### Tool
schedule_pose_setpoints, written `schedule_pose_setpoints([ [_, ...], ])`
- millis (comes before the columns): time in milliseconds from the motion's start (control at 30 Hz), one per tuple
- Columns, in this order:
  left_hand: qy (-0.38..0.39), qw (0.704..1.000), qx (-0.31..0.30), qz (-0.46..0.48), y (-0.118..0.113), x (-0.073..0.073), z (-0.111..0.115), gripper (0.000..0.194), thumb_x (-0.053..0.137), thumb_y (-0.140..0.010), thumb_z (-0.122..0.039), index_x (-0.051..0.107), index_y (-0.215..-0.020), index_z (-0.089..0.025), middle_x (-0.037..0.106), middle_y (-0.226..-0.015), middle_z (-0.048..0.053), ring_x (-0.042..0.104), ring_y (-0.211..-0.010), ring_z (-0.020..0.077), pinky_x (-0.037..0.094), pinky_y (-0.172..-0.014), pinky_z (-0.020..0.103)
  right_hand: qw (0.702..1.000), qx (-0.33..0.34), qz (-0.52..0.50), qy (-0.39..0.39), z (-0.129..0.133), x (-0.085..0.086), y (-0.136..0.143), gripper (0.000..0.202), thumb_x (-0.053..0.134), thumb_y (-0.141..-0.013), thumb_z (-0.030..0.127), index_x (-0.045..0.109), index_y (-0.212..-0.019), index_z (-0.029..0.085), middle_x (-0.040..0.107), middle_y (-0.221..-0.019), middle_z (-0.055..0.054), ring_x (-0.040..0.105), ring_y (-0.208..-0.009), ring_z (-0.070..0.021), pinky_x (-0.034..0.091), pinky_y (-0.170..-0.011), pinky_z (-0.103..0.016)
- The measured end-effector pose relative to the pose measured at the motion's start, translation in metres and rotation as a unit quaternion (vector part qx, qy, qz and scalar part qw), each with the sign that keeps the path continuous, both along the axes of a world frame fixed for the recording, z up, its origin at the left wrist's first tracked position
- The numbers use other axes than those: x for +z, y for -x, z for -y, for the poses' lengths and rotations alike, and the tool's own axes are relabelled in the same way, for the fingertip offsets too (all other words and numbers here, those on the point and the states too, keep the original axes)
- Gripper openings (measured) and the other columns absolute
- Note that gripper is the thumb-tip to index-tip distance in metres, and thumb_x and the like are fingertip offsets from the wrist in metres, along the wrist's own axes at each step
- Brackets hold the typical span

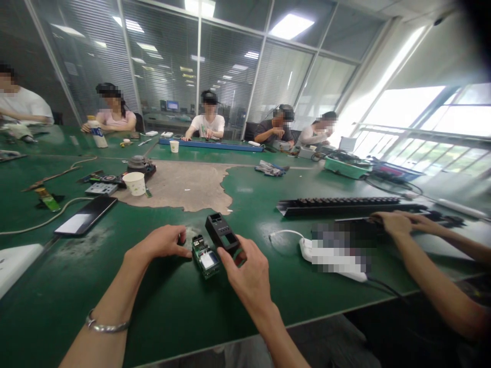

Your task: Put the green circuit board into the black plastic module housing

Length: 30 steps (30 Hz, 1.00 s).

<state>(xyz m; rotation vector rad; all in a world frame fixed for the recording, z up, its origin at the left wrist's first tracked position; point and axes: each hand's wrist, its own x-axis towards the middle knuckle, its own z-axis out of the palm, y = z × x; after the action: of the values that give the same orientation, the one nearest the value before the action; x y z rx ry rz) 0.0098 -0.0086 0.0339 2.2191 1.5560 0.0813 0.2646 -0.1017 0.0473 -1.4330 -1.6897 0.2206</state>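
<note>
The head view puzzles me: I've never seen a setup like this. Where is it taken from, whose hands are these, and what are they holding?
No machine here: these are a person's bare hands, seen by a camera worn on their head, looking forward and down. The right hand holds a black casing in its fingers. The left hand is beside a circuit board; whether it touches is hard to tell. Also on the green table are a phone and a paper cup. The hands at far right belong to another person.
</note>
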Motion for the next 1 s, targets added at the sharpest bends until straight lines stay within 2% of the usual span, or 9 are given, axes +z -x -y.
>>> schedule_pose_setpoints([
  [167, 0.0, 1.0, 0.003, 0.001, -0.001, -0.002, -0.002, 0.051, 0.069, -0.064, -0.068, 0.06, -0.086, -0.024, 0.065, -0.081, 0.001, 0.058, -0.072, 0.0194, 0.03, -0.056, 0.027, 0.999, -0.015, 0.025, 0.035, -0.006, -0.023, -0.02, 0.029, 0.063, -0.086, 0.034, 0.064, -0.112, 0.02, 0.067, -0.096, -0.006, 0.062, -0.078, -0.0196, 0.048, -0.07, -0.03],
  [333, -0.008, 1.0, 0.001, -0.003, -0.001, -0.005, -0.004, 0.049, 0.067, -0.066, -0.069, 0.058, -0.082, -0.023, 0.066, -0.078, 0.0, 0.057, -0.068, 0.0186, 0.029, -0.056, 0.027, 0.997, -0.016, 0.041, 0.061, -0.006, -0.034, -0.026, 0.031, 0.061, -0.086, 0.035, 0.063, -0.113, 0.018, 0.066, -0.099, -0.007, 0.063, -0.086, -0.0215, 0.049, -0.074, -0.031],
  [600, -0.014, 1.0, 0.003, -0.01, -0.003, -0.004, -0.005, 0.047, 0.067, -0.068, -0.068, 0.058, -0.08, -0.023, 0.065, -0.076, 0.0, 0.056, -0.067, 0.0174, 0.028, -0.055, 0.027, 0.994, -0.026, 0.054, 0.093, -0.006, -0.037, -0.021, 0.032, 0.063, -0.085, 0.035, 0.061, -0.114, 0.021, 0.062, -0.105, -0.007, 0.063, -0.092, -0.0231, 0.049, -0.08, -0.033],
  [1000, -0.019, 1.0, 0.002, -0.012, -0.005, -0.004, -0.005, 0.046, 0.067, -0.068, -0.066, 0.057, -0.079, -0.023, 0.065, -0.075, -0.001, 0.057, -0.066, 0.017, 0.028, -0.055, 0.026, 0.994, -0.015, 0.05, 0.092, -0.002, -0.04, -0.021, 0.033, 0.062, -0.086, 0.033, 0.06, -0.117, 0.022, 0.061, -0.105, -0.006, 0.062, -0.088, -0.0224, 0.049, -0.073, -0.032],
])
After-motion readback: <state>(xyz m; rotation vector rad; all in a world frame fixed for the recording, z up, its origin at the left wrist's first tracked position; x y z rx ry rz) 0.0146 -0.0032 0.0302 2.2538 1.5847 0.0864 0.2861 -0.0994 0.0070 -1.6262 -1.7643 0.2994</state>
